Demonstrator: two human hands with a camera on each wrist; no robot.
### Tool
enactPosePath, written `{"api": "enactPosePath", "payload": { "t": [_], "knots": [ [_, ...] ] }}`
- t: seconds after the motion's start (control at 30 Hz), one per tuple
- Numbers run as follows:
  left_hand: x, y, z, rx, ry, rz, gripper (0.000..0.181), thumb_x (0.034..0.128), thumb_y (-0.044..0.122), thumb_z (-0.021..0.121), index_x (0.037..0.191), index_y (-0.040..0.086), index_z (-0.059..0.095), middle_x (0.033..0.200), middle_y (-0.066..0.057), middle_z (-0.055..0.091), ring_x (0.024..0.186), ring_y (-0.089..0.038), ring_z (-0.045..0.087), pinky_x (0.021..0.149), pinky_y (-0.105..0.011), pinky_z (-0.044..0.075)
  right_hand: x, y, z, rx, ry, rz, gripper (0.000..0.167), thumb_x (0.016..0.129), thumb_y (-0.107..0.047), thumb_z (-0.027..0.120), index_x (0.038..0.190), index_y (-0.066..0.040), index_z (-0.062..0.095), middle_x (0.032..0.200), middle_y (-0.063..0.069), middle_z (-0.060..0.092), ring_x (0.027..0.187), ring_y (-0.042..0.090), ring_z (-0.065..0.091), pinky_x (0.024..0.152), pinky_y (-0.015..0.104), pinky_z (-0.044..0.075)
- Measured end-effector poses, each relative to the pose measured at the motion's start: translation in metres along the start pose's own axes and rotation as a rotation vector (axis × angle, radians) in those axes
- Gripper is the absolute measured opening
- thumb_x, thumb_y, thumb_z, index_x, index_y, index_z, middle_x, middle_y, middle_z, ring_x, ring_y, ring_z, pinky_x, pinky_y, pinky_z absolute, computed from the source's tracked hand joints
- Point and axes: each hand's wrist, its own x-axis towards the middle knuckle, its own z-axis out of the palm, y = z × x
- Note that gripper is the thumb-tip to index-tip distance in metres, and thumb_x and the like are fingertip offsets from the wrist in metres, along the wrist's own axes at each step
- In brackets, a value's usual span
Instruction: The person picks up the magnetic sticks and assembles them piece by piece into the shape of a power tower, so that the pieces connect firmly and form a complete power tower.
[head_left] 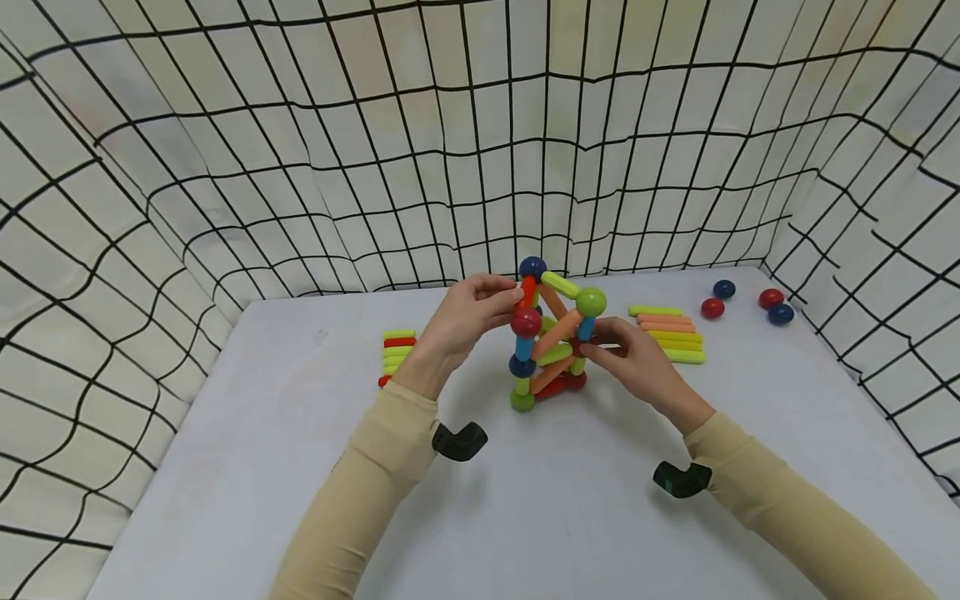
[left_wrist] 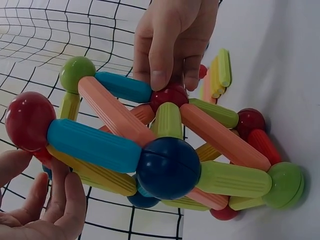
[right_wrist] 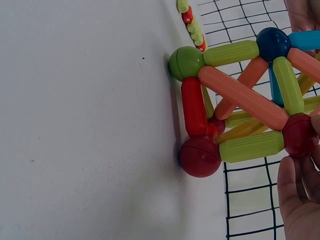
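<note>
A two-level tower of magnetic rods and balls [head_left: 555, 342] stands on the white table. My left hand [head_left: 470, 321] is at its upper left and pinches a short red rod [head_left: 528, 292] behind the top red ball [left_wrist: 31, 121]. On the opposite side my right hand [head_left: 633, 360] pinches the mid-level red ball [right_wrist: 300, 135] between thumb and fingers. A blue rod [left_wrist: 95, 151] joins the top red ball to a dark blue ball [left_wrist: 168, 168]. Orange rods [right_wrist: 242, 97] run diagonally across the sides. The bottom green ball [head_left: 522, 400] rests on the table.
Several yellow-green and red rods [head_left: 399, 352] lie in a row behind my left forearm. More yellow and orange rods [head_left: 675, 337] lie right of the tower. Loose red balls [head_left: 712, 308] and dark blue balls [head_left: 723, 289] sit at the back right. Black netting [head_left: 480, 167] encloses the table.
</note>
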Motion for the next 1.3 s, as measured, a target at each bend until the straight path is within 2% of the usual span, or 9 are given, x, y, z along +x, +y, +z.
{"api": "enactPosePath", "payload": {
  "t": [0.17,0.3,0.4,0.57,0.7,0.9,1.07,1.2,1.3],
  "knots": [
    [-0.002,0.002,0.003,0.049,0.009,0.015,0.033,0.0954,0.023,0.065,0.123,0.006,0.057,0.115,-0.011,0.057,0.102,-0.022,0.065,0.096,-0.031,0.050,0.000,0.001,-0.001,0.005,-0.001,-0.004,0.036,0.096,-0.024,0.065,0.126,-0.006,0.056,0.123,0.010,0.060,0.114,0.026,0.059,0.098,0.045,0.049],
    [-0.007,0.001,0.002,0.086,-0.007,0.049,0.029,0.1006,0.018,0.055,0.126,0.005,0.055,0.118,-0.010,0.058,0.106,-0.022,0.063,0.097,-0.033,0.050,0.001,0.001,-0.002,0.006,-0.002,-0.006,0.036,0.096,-0.023,0.065,0.127,-0.007,0.056,0.123,0.010,0.060,0.116,0.027,0.058,0.099,0.045,0.048],
    [-0.017,-0.007,-0.002,0.206,-0.060,0.065,0.032,0.0998,0.011,0.049,0.131,0.005,0.051,0.123,-0.009,0.056,0.109,-0.023,0.060,0.093,-0.034,0.052,0.001,0.002,-0.003,0.002,-0.013,-0.015,0.037,0.096,-0.023,0.065,0.127,-0.006,0.056,0.124,0.011,0.060,0.118,0.029,0.057,0.098,0.045,0.049],
    [-0.031,-0.025,-0.003,0.472,-0.151,0.042,0.043,0.0918,0.016,0.066,0.130,0.004,0.051,0.118,-0.011,0.056,0.101,-0.024,0.059,0.080,-0.032,0.054,0.000,0.003,-0.003,0.016,-0.027,-0.028,0.038,0.096,-0.022,0.064,0.128,-0.004,0.055,0.126,0.013,0.059,0.121,0.031,0.055,0.100,0.046,0.047],
    [-0.031,-0.037,0.003,0.565,-0.128,0.089,0.040,0.0890,0.018,0.073,0.121,0.002,0.055,0.108,-0.011,0.059,0.090,-0.022,0.062,0.072,-0.029,0.056,-0.001,0.001,-0.001,0.025,-0.015,-0.012,0.038,0.096,-0.023,0.064,0.127,-0.004,0.055,0.125,0.013,0.059,0.119,0.032,0.057,0.099,0.046,0.048],
    [-0.022,-0.046,-0.001,0.600,0.026,0.178,0.023,0.0923,0.011,0.067,0.112,0.001,0.061,0.103,-0.009,0.063,0.083,-0.021,0.066,0.072,-0.032,0.056,-0.010,-0.004,0.011,-0.001,0.007,0.029,0.038,0.093,-0.028,0.068,0.121,-0.006,0.055,0.118,0.011,0.059,0.108,0.028,0.060,0.093,0.040,0.052],
    [-0.007,-0.052,-0.006,0.580,0.099,0.221,0.023,0.0957,0.011,0.062,0.117,0.002,0.062,0.110,-0.012,0.064,0.090,-0.024,0.068,0.077,-0.035,0.055,-0.020,-0.009,0.023,0.011,-0.055,-0.030,0.037,0.093,-0.027,0.068,0.122,-0.009,0.055,0.121,0.008,0.060,0.108,0.025,0.062,0.090,0.033,0.054],
    [0.003,-0.056,-0.011,0.520,0.085,0.200,0.030,0.0973,0.016,0.061,0.126,0.006,0.059,0.123,-0.010,0.063,0.103,-0.025,0.066,0.088,-0.038,0.054,-0.024,-0.015,0.026,0.033,-0.102,-0.097,0.033,0.094,-0.021,0.066,0.124,-0.010,0.058,0.122,0.006,0.062,0.111,0.023,0.062,0.092,0.034,0.053],
    [0.007,-0.059,-0.019,0.453,0.042,0.166,0.034,0.0979,0.021,0.061,0.130,0.010,0.058,0.128,-0.005,0.061,0.110,-0.024,0.063,0.096,-0.040,0.050,-0.020,-0.018,0.023,0.017,-0.019,-0.103,0.030,0.096,-0.019,0.064,0.124,-0.007,0.059,0.120,0.007,0.062,0.111,0.023,0.060,0.094,0.038,0.052]
  ]
}}
